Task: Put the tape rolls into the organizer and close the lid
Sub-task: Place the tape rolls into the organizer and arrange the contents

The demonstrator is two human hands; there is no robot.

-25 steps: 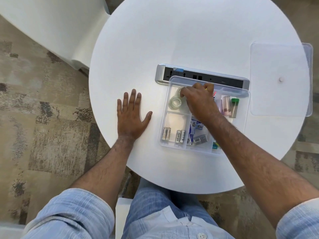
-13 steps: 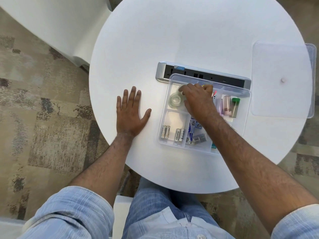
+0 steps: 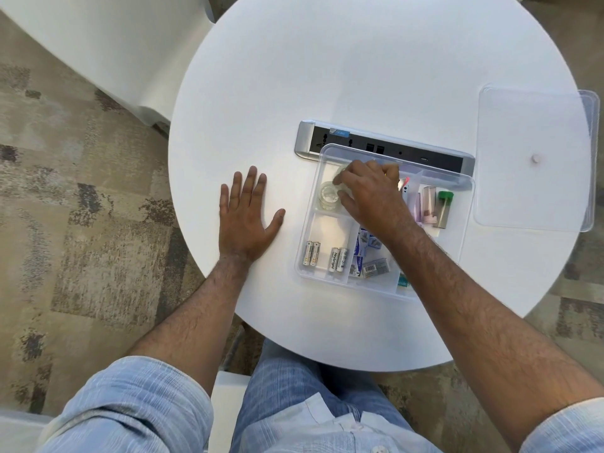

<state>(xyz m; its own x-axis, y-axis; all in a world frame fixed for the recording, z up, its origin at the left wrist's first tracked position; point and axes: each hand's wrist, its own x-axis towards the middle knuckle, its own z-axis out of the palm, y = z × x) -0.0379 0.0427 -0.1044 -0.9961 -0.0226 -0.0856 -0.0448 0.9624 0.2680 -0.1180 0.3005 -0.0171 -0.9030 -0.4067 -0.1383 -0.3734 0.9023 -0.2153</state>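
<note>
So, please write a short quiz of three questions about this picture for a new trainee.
1. True or false: the lid is already on the organizer.
2. Which hand is inside the organizer? A) left hand B) right hand
3. Fill in: the tape roll lies in the organizer's far-left compartment; the near-left one holds ____.

Key: 1. false, it lies on the table to the right. 2. B. 3. batteries.

The table (image 3: 327, 76) is plain white; the organizer (image 3: 434, 273) and lid (image 3: 536, 125) are clear. The carpet (image 3: 81, 223) is mottled beige and brown, the sleeves (image 3: 130, 407) pale blue, faintly striped.
</note>
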